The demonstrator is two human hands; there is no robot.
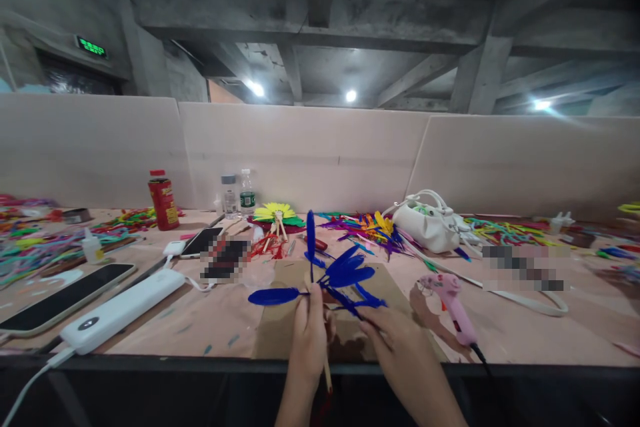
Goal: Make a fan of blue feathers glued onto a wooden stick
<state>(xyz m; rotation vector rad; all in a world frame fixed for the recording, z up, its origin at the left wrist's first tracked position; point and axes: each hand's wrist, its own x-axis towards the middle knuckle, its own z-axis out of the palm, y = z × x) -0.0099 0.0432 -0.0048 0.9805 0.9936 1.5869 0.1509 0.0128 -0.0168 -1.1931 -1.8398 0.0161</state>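
Observation:
My left hand (310, 333) is closed around a thin wooden stick (327, 373), whose lower end shows beneath the fist. Several deep blue feathers (350, 270) fan out from the top of the stick, one upright, one pointing left, the others to the right. My right hand (405, 343) pinches a blue feather (347, 301) at the right side of this bunch. Its fingertips partly hide where they grip. Under both hands lies a brown cardboard sheet (273, 330).
A pink glue gun (455, 307) lies to the right, near a white handbag (425, 223). Loose coloured feathers (373, 227) and a yellow feather flower (277, 212) are behind. On the left are a white power bank (125, 310), a phone (70, 293) and a red bottle (163, 200).

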